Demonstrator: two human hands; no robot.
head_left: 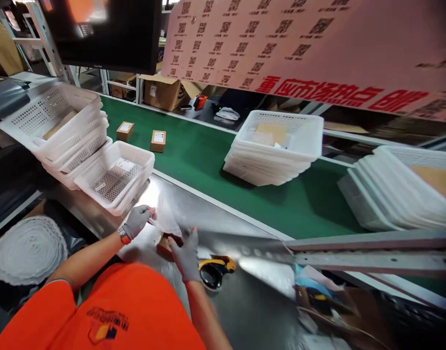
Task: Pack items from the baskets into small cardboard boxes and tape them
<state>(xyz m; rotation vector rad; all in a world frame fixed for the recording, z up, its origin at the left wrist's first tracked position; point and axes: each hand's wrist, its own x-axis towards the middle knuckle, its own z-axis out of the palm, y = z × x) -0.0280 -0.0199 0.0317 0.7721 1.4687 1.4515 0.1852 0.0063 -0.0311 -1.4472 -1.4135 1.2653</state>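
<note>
Now the small brown box sits on the metal table, in front of the orange shirt and between the two gloved hands. Its near side runs aslant, but the right hand and clear film cover so much that I cannot tell its long axis for sure. The film rises from the box towards the left hand, which comes in from the left, palm down, its fingertips closed in a pinch on the film's edge. The right hand reaches up and forward from below, back of the hand showing, thumb and fingers spread wide, the thumb at the box's edge. Just beside this hand, on its right, lies a yellow and black tape dispenser
</note>
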